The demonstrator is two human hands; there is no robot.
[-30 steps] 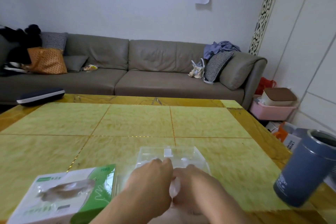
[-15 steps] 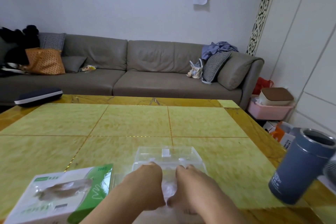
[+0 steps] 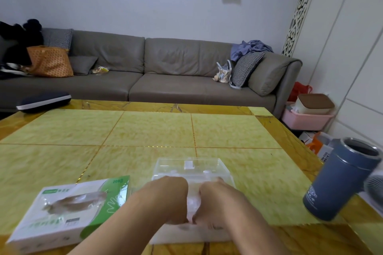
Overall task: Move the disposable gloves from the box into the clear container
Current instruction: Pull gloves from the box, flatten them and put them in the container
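Observation:
The clear container [image 3: 189,165] sits on the table at bottom centre, with its lid part toward the far side. My left hand [image 3: 165,201] and my right hand [image 3: 215,203] reach into it side by side, fingers pointing down and curled around a crumpled wad of clear disposable gloves [image 3: 192,203] that shows between them. The white and green glove box [image 3: 70,211] lies to the left of the container, with gloves showing through its top opening. My fingertips are hidden behind the backs of my hands.
A blue-grey insulated cup [image 3: 342,180] stands open at the right table edge, next to a small white fan [image 3: 373,190]. A dark case [image 3: 43,100] lies at the far left corner. Behind the yellow-green table [image 3: 155,130] stands a grey sofa [image 3: 145,72].
Both hands have pushed lower and slightly apart into the container, pressing the gloves down. The camera has tilted a little; the box and cup have not moved.

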